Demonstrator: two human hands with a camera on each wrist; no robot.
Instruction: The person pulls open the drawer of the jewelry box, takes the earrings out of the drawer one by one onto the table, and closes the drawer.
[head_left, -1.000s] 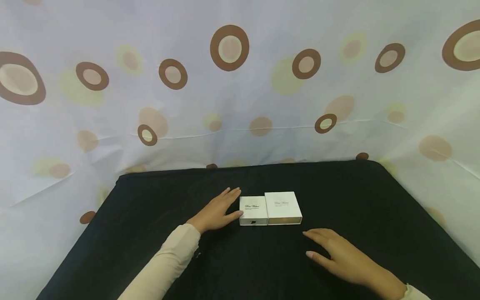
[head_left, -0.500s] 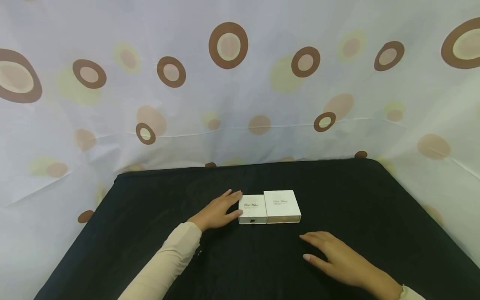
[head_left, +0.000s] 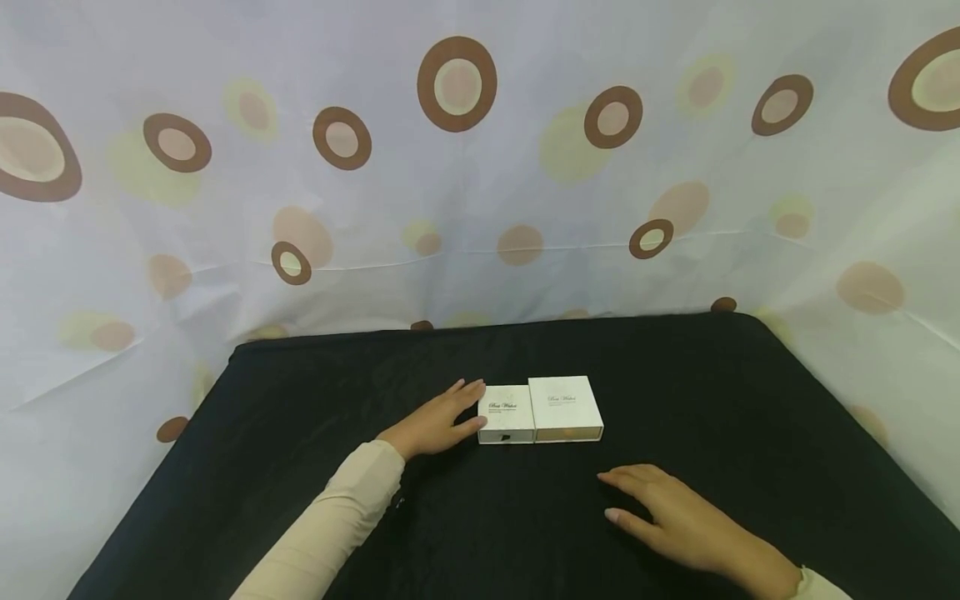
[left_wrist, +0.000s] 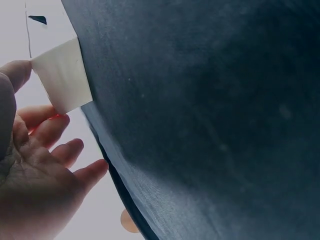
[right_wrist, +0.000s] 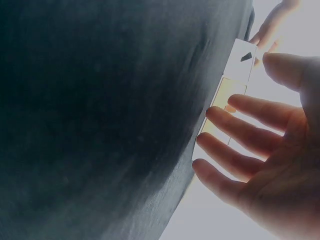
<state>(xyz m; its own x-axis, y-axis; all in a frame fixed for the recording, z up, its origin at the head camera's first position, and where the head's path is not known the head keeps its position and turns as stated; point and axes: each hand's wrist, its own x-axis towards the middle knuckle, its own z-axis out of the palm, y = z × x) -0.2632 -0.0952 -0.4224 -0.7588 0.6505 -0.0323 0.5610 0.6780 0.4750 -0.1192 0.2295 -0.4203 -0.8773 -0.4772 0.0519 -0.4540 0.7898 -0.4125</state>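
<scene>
Two white cardboard boxes lie side by side on the black cloth. The smaller box [head_left: 507,407], at left, has "Best Wishes" lettering on top and a small dark tab on its front. The larger box [head_left: 564,402] abuts it at right; its near side looks yellowish. My left hand [head_left: 435,423] rests at the smaller box's left end, with thumb and index fingertips [left_wrist: 59,111] at two corners of that end and the other fingers spread. My right hand [head_left: 678,517] hovers in front and to the right of the larger box, fingers extended, holding nothing.
A black cloth [head_left: 502,525] covers the table, whose far edge runs along a pale curtain [head_left: 480,192] with brown and yellow circles. The curtain also comes forward on both sides.
My right hand has drawn slightly away from the larger box, toward me and left. The left fingertips reach slightly farther over the smaller box's end. Both boxes stay side by side.
</scene>
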